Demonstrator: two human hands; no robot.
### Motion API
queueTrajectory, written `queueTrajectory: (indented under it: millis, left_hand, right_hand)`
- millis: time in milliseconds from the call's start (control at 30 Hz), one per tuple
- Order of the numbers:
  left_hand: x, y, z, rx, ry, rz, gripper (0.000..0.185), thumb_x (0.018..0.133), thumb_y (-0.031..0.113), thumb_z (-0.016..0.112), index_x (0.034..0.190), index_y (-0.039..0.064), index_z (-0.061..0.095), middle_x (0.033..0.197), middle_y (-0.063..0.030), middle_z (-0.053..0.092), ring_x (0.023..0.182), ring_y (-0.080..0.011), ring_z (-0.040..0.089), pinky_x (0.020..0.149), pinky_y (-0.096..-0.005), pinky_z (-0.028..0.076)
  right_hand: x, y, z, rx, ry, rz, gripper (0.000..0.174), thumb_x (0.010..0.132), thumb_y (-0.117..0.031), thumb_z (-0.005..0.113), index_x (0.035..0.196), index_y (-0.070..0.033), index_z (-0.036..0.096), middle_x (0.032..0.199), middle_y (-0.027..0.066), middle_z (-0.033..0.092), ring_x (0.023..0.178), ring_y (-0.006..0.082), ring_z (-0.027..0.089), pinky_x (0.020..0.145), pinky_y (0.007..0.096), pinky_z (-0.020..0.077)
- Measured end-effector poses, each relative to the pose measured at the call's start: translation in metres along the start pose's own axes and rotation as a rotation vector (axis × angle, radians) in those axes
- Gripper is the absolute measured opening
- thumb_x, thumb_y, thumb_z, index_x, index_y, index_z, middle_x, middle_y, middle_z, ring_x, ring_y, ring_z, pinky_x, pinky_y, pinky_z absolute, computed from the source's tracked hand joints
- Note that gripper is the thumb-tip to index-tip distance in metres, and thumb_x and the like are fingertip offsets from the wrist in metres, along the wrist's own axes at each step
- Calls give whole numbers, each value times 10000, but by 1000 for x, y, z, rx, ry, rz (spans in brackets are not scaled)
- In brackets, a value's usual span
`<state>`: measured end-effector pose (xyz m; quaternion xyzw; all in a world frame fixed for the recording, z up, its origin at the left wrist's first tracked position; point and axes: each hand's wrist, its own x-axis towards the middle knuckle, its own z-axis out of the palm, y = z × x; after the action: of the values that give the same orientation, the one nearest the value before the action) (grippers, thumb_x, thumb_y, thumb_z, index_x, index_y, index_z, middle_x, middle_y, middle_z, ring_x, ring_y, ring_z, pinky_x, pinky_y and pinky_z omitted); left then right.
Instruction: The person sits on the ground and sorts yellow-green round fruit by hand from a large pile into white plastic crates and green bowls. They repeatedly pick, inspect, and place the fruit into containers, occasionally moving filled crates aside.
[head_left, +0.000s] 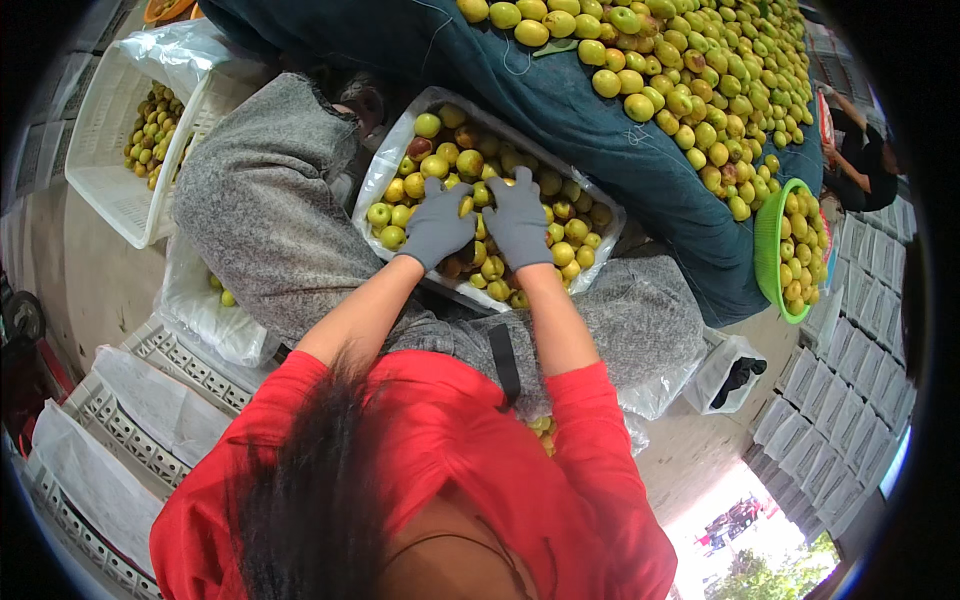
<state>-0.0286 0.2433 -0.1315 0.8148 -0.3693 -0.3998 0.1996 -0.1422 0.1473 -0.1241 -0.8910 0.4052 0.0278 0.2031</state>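
Both my hands wear grey knit gloves and rest on yellow-green jujubes (433, 166), some with reddish-brown patches. The fruit fills a crate (381, 163) with a pale plastic liner, tilted between my legs. My left hand (441, 225) lies left of the crate's middle, a jujube (466, 206) between its index finger and thumb; whether it is gripped I cannot tell. Close beside it, my right hand (519, 221) is palm down with fingers spread over the fruit. Its palm is hidden, and no held fruit shows.
A large jujube heap (697, 90) lies on a dark blue cloth (600, 150) ahead. A green basket (766, 247) of jujubes stands right. A white crate (105, 187) with fruit stands left, paper-covered crates (157, 405) behind it. Another person (862, 161) sits far right, near stacked crates (847, 375).
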Motion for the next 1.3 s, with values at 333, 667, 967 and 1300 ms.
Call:
queueTrajectory:
  millis: [333,667,967,1300]
  left_hand:
    - [-2,-20,8,-151,168,141,499,838,214,685,1310,121,551,1275,-226,489,1146,-399,547,977,-439,471]
    - [25,-13,43,-129,348,261,359,857,190,679,1202,112,616,1024,-161,611,907,-379,621,799,-463,510]
    - [29,-6,43,-48,339,279,338,868,168,687,1200,109,649,1038,-162,627,956,-370,624,815,-442,518]
    - [9,-40,12,-349,453,185,368,850,59,621,1217,53,641,1125,-164,666,1035,-310,646,915,-371,511]
  right_hand:
    - [25,-9,-3,-218,-165,-167,323,774,-221,732,1067,-113,649,1261,146,478,1127,379,517,867,469,543]
    - [-4,45,-68,411,283,271,481,682,-336,817,1063,-75,685,1175,152,495,1042,321,582,926,405,492]
    - [-10,27,-49,462,289,199,431,696,-307,836,1035,-81,694,1180,148,530,1119,308,559,973,387,467]
    - [2,-23,10,39,16,62,546,731,-378,812,1139,-74,617,1252,180,461,1070,396,532,856,473,507]
